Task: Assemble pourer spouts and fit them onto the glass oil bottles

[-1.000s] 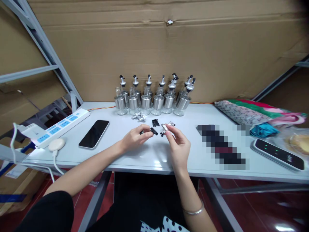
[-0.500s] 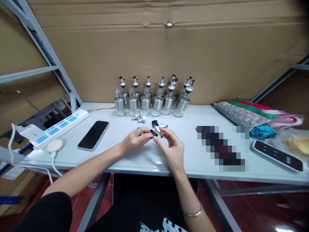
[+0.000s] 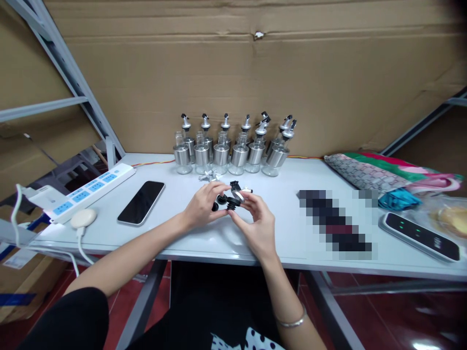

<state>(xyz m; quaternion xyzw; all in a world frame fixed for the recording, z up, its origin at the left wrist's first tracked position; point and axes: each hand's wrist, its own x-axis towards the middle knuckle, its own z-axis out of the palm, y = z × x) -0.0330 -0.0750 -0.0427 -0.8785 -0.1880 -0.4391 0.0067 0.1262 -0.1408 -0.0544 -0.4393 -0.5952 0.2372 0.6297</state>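
Note:
A silver pour spout [image 3: 238, 195] with a black ribbed stopper is held up just above the table in front of me. My right hand [image 3: 259, 221] pinches it between thumb and fingers from the right. From the left, my left hand [image 3: 202, 206] curves its fingers and thumb against the black stopper end [image 3: 231, 203]. Other black stopper pieces [image 3: 221, 198] show between my left fingers and the spout; whether they lie on the table I cannot tell. Small silver spout parts [image 3: 209, 175] lie beyond my left hand.
Glass bottles with steel sleeves [image 3: 221, 156] stand in rows at the back, several topped with spouts. A phone [image 3: 141, 203] and a power strip [image 3: 93, 192] lie left. To the right are a black-topped device [image 3: 419, 236] and a patterned bag [image 3: 365, 172]. Cardboard [image 3: 219, 73] walls the back.
My left hand has opened its grasp wider around the spout's stopper. The ribbed black stopper now shows more clearly, tilted downward. My right hand keeps its pinch.

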